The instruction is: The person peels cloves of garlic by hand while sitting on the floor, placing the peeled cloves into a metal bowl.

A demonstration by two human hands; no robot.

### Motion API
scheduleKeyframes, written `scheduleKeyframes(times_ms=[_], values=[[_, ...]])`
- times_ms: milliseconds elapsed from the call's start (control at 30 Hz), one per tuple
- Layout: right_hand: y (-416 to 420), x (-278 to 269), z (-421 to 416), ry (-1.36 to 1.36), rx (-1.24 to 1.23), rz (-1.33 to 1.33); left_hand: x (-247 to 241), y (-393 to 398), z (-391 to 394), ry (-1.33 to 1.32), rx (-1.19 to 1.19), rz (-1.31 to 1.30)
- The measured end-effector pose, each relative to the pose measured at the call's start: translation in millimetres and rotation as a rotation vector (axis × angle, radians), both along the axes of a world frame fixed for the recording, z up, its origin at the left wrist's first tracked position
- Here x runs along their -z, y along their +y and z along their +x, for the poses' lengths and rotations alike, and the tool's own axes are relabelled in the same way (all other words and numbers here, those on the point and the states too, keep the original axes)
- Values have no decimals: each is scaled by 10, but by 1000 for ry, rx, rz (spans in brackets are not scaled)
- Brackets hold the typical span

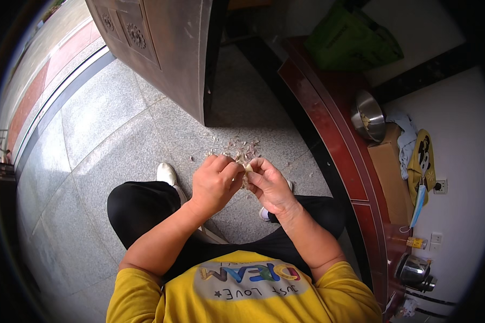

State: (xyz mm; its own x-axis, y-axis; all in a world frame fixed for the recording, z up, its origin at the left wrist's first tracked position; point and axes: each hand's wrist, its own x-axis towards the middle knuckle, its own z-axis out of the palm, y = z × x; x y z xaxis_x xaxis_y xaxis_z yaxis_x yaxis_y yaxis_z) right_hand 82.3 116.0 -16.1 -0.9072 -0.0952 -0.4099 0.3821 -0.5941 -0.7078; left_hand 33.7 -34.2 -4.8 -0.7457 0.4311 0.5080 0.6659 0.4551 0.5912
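Note:
Between my hands, above the floor, is a small pale garlic clove (249, 167). My right hand (269, 183) pinches it between thumb and fingertips. My left hand (217, 181) meets it from the other side, its curled fingertips at the clove; whether they grip a bit of skin is hidden behind the knuckles. Below the hands, garlic skins (244, 149) lie scattered on the grey granite floor. On the right, a steel bowl (367, 116) holds several pale pieces that look like peeled cloves.
A brown door (161, 52) with carved panels stands ajar ahead. Along the right runs a red cabinet (327, 133) bearing a green bag (351, 40), a cardboard box (392, 173), a yellow panda-print cloth item (422, 161), a blue face mask (418, 206) and a steel kettle (414, 269).

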Motion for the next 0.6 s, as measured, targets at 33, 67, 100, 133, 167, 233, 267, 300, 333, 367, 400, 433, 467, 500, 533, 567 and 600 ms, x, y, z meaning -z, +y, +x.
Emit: scheduleKeyframes(times_ms=[33, 67, 100, 133, 167, 233, 267, 300, 333, 367, 400, 433, 467, 500, 533, 567, 600], values=[[1, 11, 5, 14, -10, 18, 0, 6, -4, 5, 3, 7], [1, 17, 8, 29, -20, 36, 0, 12, -13, 9, 5, 13], [-4, 15, 7, 21, -22, 32, -2, 12, -17, 14, 7, 19], [-9, 14, 6, 13, -24, 28, 8, 3, -16, -56, 1, 38], [-12, 12, 6, 5, -26, 24, 26, -13, -18, -126, -4, 57], [-3, 11, 5, -2, -17, 15, 34, -20, -27, -248, -14, 93], [2, 7, 4, -6, -12, 10, 18, -20, -37, -298, -20, 108], [-1, -13, -1, -13, -16, -3, 8, -26, -43, -348, -28, 121], [-7, -47, -8, -20, -20, -17, 9, -31, -47, -380, -42, 134], [-9, -71, -14, -27, -23, -31, 12, -37, -53, -385, -53, 131], [-2, -85, -16, -21, -25, -64, 14, -42, -62, -390, -64, 128], [6, -98, -17, -15, -28, -96, 14, -47, -70, -395, -74, 126], [10, -103, -17, -9, -30, -129, 11, -50, -75, -388, -74, 121], [11, -100, -16, -4, -26, -128, 9, -50, -80, -382, -74, 117], [12, -91, -15, 1, -21, -127, 8, -49, -82, -376, -74, 113], [13, -79, -13, 6, -17, -126, 9, -47, -82, -367, -71, 113], [15, -63, -10, 13, -21, -115, 7, -46, -80, -358, -68, 113]])
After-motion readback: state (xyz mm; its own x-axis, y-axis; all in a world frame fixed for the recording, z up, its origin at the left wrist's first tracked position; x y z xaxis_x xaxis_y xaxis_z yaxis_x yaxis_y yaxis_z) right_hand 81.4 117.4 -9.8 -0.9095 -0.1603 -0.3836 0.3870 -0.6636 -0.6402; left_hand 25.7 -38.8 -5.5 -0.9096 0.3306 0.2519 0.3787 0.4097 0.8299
